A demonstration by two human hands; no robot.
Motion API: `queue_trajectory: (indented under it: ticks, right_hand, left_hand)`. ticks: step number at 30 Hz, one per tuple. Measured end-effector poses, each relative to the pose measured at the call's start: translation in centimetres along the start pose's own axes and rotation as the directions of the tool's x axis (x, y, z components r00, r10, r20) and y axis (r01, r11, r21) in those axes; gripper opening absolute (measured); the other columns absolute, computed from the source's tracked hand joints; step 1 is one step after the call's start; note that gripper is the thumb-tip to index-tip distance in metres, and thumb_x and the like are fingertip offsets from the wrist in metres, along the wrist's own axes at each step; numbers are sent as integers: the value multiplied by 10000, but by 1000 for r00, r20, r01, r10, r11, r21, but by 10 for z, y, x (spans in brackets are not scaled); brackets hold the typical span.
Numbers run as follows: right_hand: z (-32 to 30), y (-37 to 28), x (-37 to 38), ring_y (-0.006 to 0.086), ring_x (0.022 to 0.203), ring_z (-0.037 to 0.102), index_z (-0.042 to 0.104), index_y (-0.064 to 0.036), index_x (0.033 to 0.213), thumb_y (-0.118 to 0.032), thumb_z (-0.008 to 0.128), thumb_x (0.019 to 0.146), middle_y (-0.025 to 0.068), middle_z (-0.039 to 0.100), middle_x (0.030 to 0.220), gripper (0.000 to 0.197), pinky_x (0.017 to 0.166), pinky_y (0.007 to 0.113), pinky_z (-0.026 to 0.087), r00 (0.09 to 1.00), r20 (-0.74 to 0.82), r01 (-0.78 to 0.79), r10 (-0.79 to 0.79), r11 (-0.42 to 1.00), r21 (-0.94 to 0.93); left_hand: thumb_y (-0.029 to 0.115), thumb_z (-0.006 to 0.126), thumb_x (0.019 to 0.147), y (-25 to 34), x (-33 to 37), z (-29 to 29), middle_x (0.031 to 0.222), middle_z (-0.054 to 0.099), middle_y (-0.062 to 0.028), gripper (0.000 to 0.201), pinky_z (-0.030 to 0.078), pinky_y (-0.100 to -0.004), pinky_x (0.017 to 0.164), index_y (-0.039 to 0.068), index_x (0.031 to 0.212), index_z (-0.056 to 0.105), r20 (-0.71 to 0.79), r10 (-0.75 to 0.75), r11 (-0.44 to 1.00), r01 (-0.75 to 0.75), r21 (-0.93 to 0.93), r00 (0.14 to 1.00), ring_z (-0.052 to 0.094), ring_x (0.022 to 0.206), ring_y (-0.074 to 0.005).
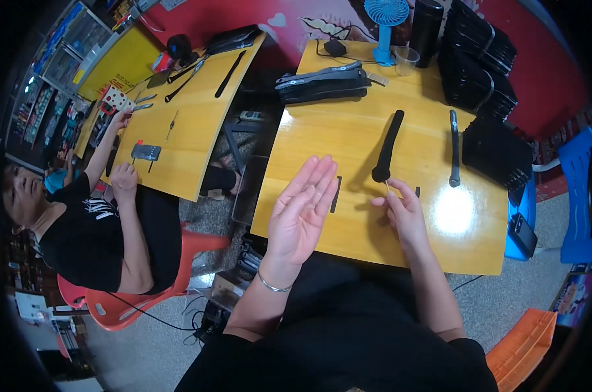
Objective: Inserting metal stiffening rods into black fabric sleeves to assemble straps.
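Note:
My left hand is raised above the near part of the yellow table, palm showing and fingers stretched out, with nothing in it. My right hand pinches a thin pale piece at the rounded lower end of a long black strap. The strap stands up and away from my fingertips, tilted slightly right. A short dark strip shows on the table beside my left fingers, and another dark strip is by my right hand. Further right lies a dark grey strap with a rounded end.
Bundled black and grey straps lie at the table's far left. Stacked black packs line the right side. A blue fan, clear cup and black bottle stand at the back. Another person sits at the left table.

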State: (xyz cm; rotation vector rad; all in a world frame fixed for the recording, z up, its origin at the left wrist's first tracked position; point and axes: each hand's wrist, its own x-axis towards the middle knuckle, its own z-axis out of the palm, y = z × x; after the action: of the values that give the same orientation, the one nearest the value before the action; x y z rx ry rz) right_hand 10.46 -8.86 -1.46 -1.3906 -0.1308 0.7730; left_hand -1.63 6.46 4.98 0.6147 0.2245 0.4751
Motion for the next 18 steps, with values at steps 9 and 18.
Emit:
queue_trajectory:
  ticks: [9, 18]
  right_hand:
    - [-2, 6, 3, 2, 483, 336, 456, -81, 1261, -155, 445, 960, 23, 652, 791, 311, 426, 150, 249, 999, 35, 11, -8, 997, -71]
    - [-1, 1, -3, 66, 606, 494, 491, -73, 1205, -179, 427, 964, 37, 642, 800, 271, 580, 215, 418, 996, 59, -63, 71, 991, -115]
  left_hand:
    - [-56, 399, 917, -3, 0, -1, 1353, 419, -208, 407, 358, -362, 1079, -36, 1324, 396, -15, 14, 999, -15, -45, 1000, 398, 1281, -288]
    - [6, 535, 894, -4, -15, -11, 838, 617, -72, 279, 479, -203, 627, 6, 1173, 547, 328, 90, 991, -52, -122, 940, 598, 721, -124]
